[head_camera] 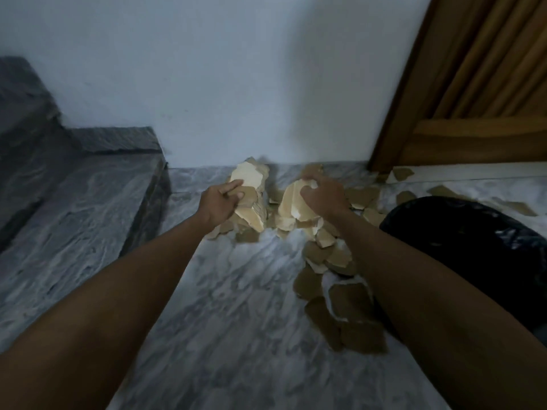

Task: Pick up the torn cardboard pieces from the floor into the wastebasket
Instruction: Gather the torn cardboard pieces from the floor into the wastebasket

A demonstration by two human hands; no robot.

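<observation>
Grey marble floor (pixel 236 306), white wall behind. Torn cardboard pieces (pixel 340 291) scattered mid-floor to right, too many to count. Two hands: left hand (pixel 220 199) fingers curled round one stack of pieces (pixel 251 184); right hand (pixel 321 193) gripping second bunch (pixel 293 202). Black wastebasket (pixel 473 247) at right, just beside pile. Wooden door (pixel 473 99) top right, grey marble step (pixel 74 187) left.

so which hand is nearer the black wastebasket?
Right. The right hand grips cardboard pieces just left of the wastebasket; the left hand grips another bunch farther left, toward the stone step.
</observation>
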